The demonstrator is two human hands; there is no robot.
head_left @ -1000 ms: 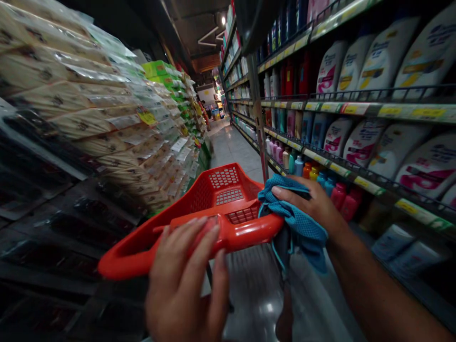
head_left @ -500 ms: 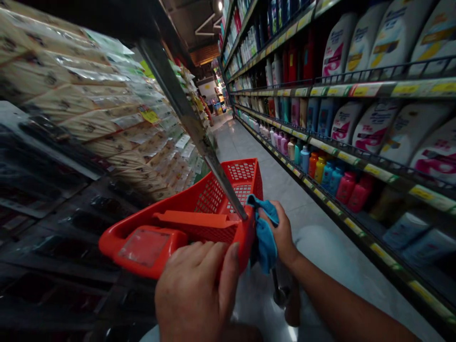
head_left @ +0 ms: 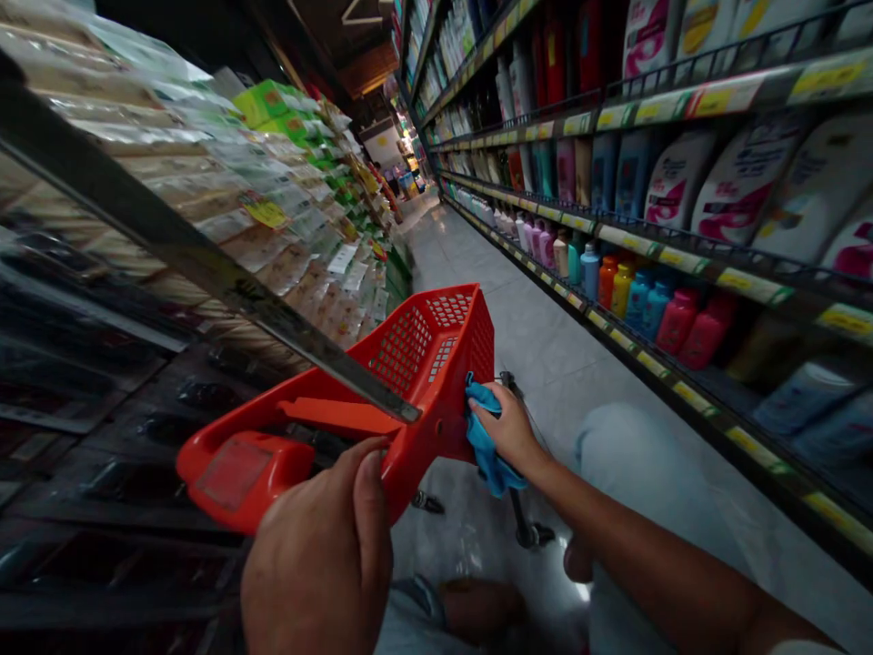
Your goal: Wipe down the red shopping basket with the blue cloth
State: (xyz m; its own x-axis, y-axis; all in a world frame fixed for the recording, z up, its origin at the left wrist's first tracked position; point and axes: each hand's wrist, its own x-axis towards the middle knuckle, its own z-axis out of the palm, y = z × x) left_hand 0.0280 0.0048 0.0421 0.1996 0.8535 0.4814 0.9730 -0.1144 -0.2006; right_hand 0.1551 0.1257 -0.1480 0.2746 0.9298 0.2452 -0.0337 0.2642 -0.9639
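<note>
A red plastic shopping basket on wheels (head_left: 436, 400) stands tilted in the aisle, its metal handle bar (head_left: 225, 282) slanting up to the left. My left hand (head_left: 320, 546) is closed around the basket's near rim, thumb on top. With my right hand (head_left: 505, 428) I hold a blue cloth (head_left: 487, 455) against the basket's outer right side. Part of the cloth hangs below my fingers. Inside the basket lies an orange-red flap (head_left: 341, 416) near the handle end; the basket floor shows only in part.
Shelves of shampoo bottles (head_left: 682, 182) line the right side, with small coloured bottles (head_left: 641, 296) lower down. Stacked plastic-wrapped packs (head_left: 170, 182) rise on the left. Grey floor tiles (head_left: 538, 318) run down the aisle. My knee (head_left: 647, 482) is at the right; caster wheels (head_left: 532, 535) show below.
The basket has swung a little left and its handle bar has tipped further to the left. My left hand moved left with the rim. The cloth hand has moved slightly along the basket's side.
</note>
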